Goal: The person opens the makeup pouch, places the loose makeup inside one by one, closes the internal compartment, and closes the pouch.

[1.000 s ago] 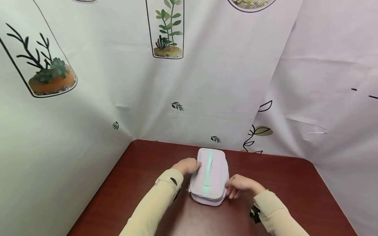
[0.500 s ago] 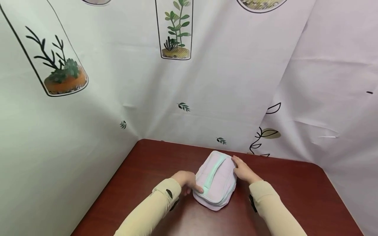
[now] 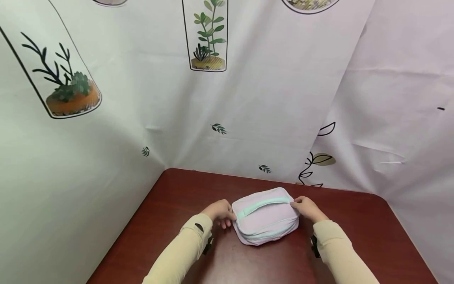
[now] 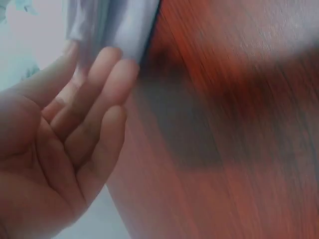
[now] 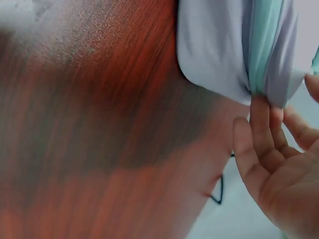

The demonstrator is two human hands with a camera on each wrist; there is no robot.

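A lilac zip pouch point(image 3: 269, 217) with a mint carry strap point(image 3: 266, 205) lies on the table, its long side running left to right at a slant. The mint zip band point(image 5: 264, 45) along its side is closed where it shows. My left hand point(image 3: 220, 212) holds the pouch's left end, thumb against the edge and the other fingers loosely bent beside it. At the opposite end, my right hand point(image 3: 307, 208) pinches the edge near the strap's end, with several fingertips point(image 5: 259, 107) against the side. The pouch's underside is hidden.
The reddish-brown table point(image 3: 177, 189) has rounded far corners. White cloth point(image 3: 269, 98) printed with plants hangs behind it and on both sides. A dark band shows at the right wrist point(image 3: 315, 246).
The pouch has turned clockwise from lengthwise to nearly crosswise and shifted right. My hands have changed their places on it, ending at its two short ends.
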